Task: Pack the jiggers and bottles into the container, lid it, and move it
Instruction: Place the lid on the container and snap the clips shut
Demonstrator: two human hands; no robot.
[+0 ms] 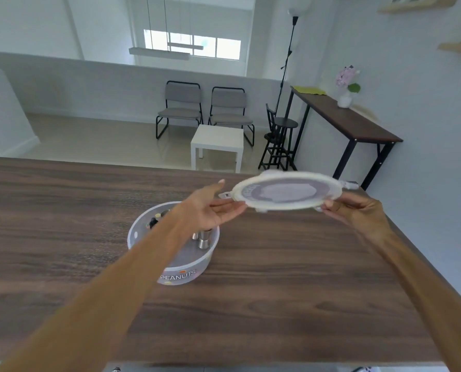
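A round translucent container (140,232) labelled PEANUTS stands on the wooden table, partly hidden by my left forearm. Inside it I see steel jiggers (204,238) at the right and dark-capped bottles (154,220) at the left. Its round clear lid (287,191) hangs in the air to the right of the container, above the table's far edge, nearly level. My right hand (358,210) pinches the lid's right rim. My left hand (213,208), palm up with fingers spread, touches the lid's left rim from below.
The dark wooden table (250,304) ends just past the lid. Beyond it are two grey chairs (202,108), a white side table (217,142), a black stool (280,140) and a tall side desk (352,124) with a flower vase.
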